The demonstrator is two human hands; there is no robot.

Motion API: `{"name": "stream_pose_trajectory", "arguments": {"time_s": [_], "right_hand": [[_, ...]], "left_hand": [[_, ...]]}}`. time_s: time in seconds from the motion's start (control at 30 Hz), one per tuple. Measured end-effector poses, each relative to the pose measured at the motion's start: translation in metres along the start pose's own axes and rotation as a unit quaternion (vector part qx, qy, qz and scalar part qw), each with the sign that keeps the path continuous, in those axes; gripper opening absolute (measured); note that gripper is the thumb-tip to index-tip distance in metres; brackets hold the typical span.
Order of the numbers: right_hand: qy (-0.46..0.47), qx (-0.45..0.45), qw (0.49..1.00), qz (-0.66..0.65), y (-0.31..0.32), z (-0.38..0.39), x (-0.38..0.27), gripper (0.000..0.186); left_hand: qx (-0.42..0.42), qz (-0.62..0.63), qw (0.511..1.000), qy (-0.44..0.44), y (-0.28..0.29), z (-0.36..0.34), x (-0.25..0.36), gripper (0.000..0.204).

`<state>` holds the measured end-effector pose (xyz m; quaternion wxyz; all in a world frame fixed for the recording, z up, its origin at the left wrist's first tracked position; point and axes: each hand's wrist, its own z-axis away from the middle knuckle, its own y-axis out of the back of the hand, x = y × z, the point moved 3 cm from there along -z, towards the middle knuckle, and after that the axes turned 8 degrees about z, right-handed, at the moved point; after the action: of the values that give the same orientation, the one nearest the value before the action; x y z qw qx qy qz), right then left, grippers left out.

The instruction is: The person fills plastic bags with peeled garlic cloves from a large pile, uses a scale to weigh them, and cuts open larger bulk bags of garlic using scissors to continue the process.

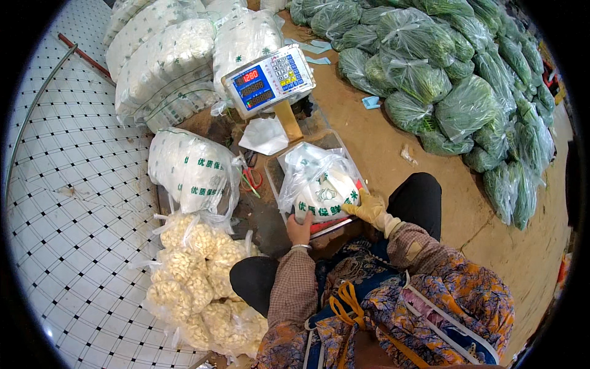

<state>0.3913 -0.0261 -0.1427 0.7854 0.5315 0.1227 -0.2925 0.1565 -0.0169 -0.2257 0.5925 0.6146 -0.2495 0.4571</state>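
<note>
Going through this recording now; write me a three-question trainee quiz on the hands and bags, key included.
1. Which hand wears the yellow glove?
2. True or false: the left hand touches the white bag on the scale.
3. Where are the clear bags of pale cloves?
A) Among the green vegetable bags
B) Beside the person's left knee
C) On the scale

Key: 1. The right hand. 2. True. 3. B.

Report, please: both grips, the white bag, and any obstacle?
Left grip bare, right grip gloved, both on the white bag. It sits on the scale. Nothing visible blocking the grips.
</note>
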Motion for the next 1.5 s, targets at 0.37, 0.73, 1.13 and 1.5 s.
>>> {"name": "stream_pose_trajectory", "arguments": {"time_s": [0.37,0.73,1.13,1.5], "right_hand": [[0.103,-0.046,0.942,-0.315,-0.011,-0.015,-0.018,0.063],[0.112,-0.255,0.883,-0.378,-0.02,-0.034,-0.054,0.059],[-0.088,-0.164,0.873,-0.451,-0.006,-0.054,-0.053,0.043],[0.104,-0.039,0.848,-0.518,0.066,-0.056,-0.1,0.022]], "left_hand": [[-0.166,0.366,0.887,0.229,-0.014,0.01,0.029,0.055],[-0.274,0.23,0.93,0.082,-0.022,-0.016,0.04,0.037],[0.102,-0.127,0.97,-0.181,0.074,-0.097,0.084,0.05],[-0.059,0.344,0.936,0.052,0.046,-0.098,0.061,0.025]]}}
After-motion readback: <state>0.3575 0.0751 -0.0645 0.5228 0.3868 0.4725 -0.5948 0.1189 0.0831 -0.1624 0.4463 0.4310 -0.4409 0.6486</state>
